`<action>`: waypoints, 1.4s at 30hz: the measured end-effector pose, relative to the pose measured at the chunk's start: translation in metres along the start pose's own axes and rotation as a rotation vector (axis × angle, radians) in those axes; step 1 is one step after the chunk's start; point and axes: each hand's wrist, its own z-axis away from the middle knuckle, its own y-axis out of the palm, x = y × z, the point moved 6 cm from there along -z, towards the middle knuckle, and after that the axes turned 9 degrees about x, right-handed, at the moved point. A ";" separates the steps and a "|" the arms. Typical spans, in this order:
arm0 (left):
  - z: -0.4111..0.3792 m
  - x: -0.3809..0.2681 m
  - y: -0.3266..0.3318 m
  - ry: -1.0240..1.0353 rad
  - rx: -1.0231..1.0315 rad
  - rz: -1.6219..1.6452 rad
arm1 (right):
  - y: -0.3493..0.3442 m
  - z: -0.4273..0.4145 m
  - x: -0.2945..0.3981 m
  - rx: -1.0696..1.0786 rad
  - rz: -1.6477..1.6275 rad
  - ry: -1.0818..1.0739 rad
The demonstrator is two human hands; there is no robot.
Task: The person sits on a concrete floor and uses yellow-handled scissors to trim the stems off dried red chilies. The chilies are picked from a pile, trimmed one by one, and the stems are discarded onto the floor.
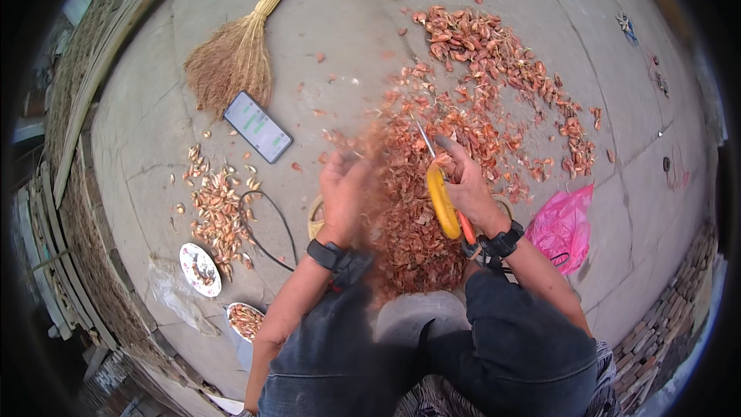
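Note:
My right hand [472,185] grips yellow-and-orange-handled scissors [444,208], their blades pointing away from me. Something reddish shows between its fingers, perhaps a bulb. To its left, my left hand [346,188] has bent fingers and is blurred; whether it pinches anything is unclear. Both hands are above a heap of papery reddish-brown skins [414,226] between my legs. Beyond it lies a spread of unpeeled, shallot-like bulbs [469,37]. On the left is a pile of smaller, pale peeled bulbs [214,208].
A straw broom [243,52] lies ahead, with a lit smartphone [258,127] against its bristles. A floral plate [200,270], a bowl of bulbs [245,322] and a black cable loop [278,214] are at left. A pink plastic bag [560,229] lies at right.

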 end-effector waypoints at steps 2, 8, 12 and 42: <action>-0.001 0.006 -0.008 0.024 -0.012 -0.037 | -0.004 0.004 -0.008 0.056 -0.006 0.078; -0.001 0.004 0.000 0.098 -0.019 -0.213 | 0.013 0.008 -0.009 0.259 0.315 0.018; 0.000 0.003 -0.002 0.195 -0.025 -0.437 | 0.027 0.013 -0.004 0.206 0.185 0.159; 0.013 -0.013 0.018 0.401 0.046 -0.853 | 0.011 0.001 0.015 0.053 0.178 0.068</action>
